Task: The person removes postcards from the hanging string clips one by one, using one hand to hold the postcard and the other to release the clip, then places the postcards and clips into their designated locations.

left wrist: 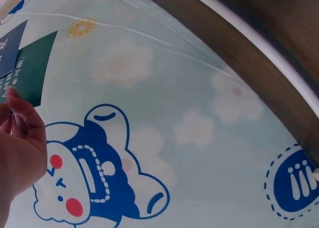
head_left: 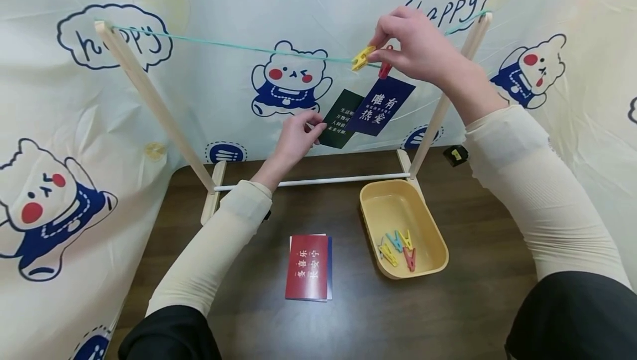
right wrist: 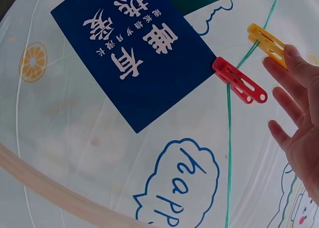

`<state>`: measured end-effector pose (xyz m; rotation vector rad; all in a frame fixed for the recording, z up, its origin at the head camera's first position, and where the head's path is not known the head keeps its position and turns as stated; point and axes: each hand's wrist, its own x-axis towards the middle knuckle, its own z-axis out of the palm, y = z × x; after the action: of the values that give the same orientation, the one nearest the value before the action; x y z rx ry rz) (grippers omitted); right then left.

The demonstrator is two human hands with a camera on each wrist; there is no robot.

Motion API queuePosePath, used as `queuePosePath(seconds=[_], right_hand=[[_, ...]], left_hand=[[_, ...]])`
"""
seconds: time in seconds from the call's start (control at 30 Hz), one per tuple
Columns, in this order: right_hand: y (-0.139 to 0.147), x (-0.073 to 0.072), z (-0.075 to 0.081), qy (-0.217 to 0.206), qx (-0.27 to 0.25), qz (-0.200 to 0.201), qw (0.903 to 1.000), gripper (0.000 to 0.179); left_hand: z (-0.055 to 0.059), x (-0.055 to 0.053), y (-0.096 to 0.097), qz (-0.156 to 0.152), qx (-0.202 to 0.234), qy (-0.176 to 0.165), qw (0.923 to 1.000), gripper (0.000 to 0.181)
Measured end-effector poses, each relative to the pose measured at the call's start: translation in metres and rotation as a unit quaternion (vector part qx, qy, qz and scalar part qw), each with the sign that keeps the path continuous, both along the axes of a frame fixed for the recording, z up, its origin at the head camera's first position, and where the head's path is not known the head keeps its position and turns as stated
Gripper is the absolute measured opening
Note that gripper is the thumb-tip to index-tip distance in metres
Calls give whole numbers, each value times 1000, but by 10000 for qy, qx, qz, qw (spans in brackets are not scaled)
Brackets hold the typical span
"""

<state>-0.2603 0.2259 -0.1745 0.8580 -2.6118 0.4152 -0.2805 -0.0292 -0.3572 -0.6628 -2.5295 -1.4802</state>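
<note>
My left hand (head_left: pixel 298 137) pinches the lower left edge of a dark green card (head_left: pixel 334 128) printed with white characters. A dark blue card (head_left: pixel 380 107) overlaps the green one in front and hangs tilted from the green string (head_left: pixel 239 46) by a red clothespin (head_left: pixel 385 69). My right hand (head_left: pixel 410 45) pinches a yellow clothespin (head_left: pixel 363 58) between thumb and index finger. In the right wrist view, the yellow clothespin's (right wrist: pixel 266 43) front end meets the string, left of the red clothespin in the head view. Whether it grips the string cannot be told.
A wooden frame with a left post (head_left: pixel 149 94) and right post (head_left: pixel 438 111) carries the string. A yellow tray (head_left: pixel 398 197) holds several clothespins (head_left: pixel 396 242). A stack of cards, red card (head_left: pixel 307 271) on top, lies on the dark table (head_left: pixel 239 316). Behind hangs a printed sheet (head_left: pixel 214 100).
</note>
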Motion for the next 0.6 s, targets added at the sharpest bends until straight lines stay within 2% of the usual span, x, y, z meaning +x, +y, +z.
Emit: queuePosePath(seconds=[0.37, 0.6], right_hand=[[-10, 9, -3, 445, -277, 187, 9985, 23], [-11, 18, -7, 733, -422, 448, 9954, 23]], left_hand=[[-6, 6, -14, 78, -63, -17, 9999, 16], [-11, 13, -23, 101, -5, -105, 9999, 17]])
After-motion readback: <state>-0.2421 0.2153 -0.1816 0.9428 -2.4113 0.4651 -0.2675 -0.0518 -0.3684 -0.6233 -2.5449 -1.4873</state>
